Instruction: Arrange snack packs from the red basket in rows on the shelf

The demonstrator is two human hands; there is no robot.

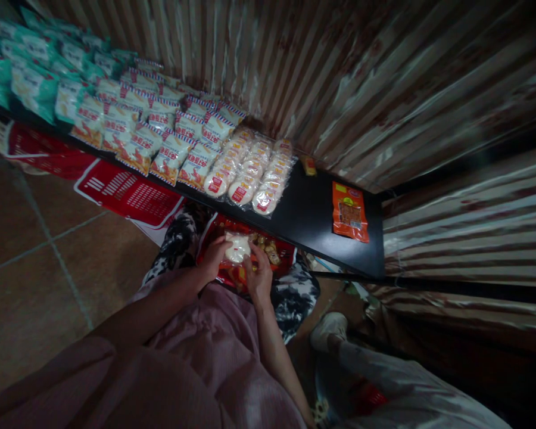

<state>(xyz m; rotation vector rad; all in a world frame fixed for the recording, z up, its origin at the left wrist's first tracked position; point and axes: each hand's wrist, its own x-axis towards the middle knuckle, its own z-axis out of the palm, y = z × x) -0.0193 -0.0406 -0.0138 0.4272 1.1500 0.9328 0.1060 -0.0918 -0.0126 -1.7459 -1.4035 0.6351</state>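
Note:
Between my two hands is a round white cracker in clear wrapping (237,248). The fingers of my left hand (215,257) pinch its left edge. My right hand (259,275) grips the wrapper's right side with thumb and fingers. Both hands are over a red basket (292,255) at my lap, in which gold-wrapped and orange packets (272,252) lie. Just beyond, three rows of similar wrapped white crackers (243,190) overlap on a black shelf (304,205).
Left of the crackers stand white snack bags with striped tops (172,155), then green bags (36,89). An orange packet (349,211) and a small yellow one (309,165) lie on the right. Red baskets (129,193) stand below the shelf. Another person's leg (384,369) is at the lower right.

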